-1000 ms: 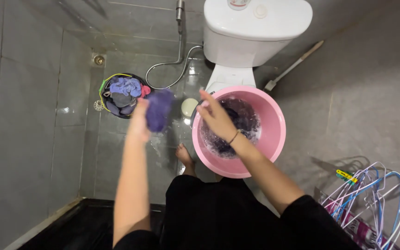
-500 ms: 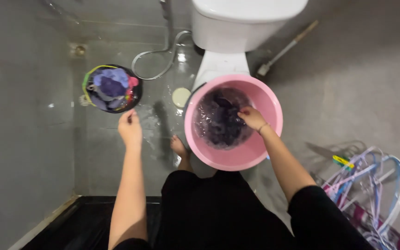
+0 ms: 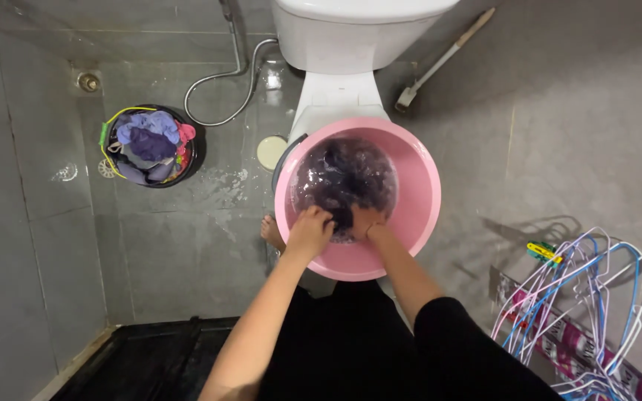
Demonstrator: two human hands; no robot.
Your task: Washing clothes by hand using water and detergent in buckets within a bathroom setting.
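At the middle of the view, a round pink tub (image 3: pixel 417 223) stands on the grey tiled floor (image 3: pixel 187 252) directly in front of a white toilet (image 3: pixel 336 89), and both hands are plunged into it at its six o'clock side. Inside the tub lies dark purple laundry (image 3: pixel 343 174) in foamy water, filling most of the basin from the centre toward twelve o'clock. The left hand (image 3: pixel 312 229) sits at about seven o'clock of the tub's inside, fingers curled down onto the wet cloth; the right hand (image 3: pixel 365 221) is just beside it at six o'clock, partly sunk in the suds, also closed on the same dark cloth, so the two hands are close together and nearly touching. How tightly each one grips is hard to tell through the foam. A bare foot (image 3: pixel 271 232) shows at the tub's nine o'clock edge. Well apart, toward ten o'clock of the view, a small dark bucket (image 3: pixel 187 160) holds blue, purple and pink clothes. A round pale lid (image 3: pixel 270 152) lies on the floor between that bucket and the tub. A hose (image 3: pixel 220 78) curls along the floor at eleven o'clock, a brush handle (image 3: pixel 447 52) leans at one o'clock, and a heap of coloured wire hangers (image 3: pixel 588 297) lies at four o'clock.
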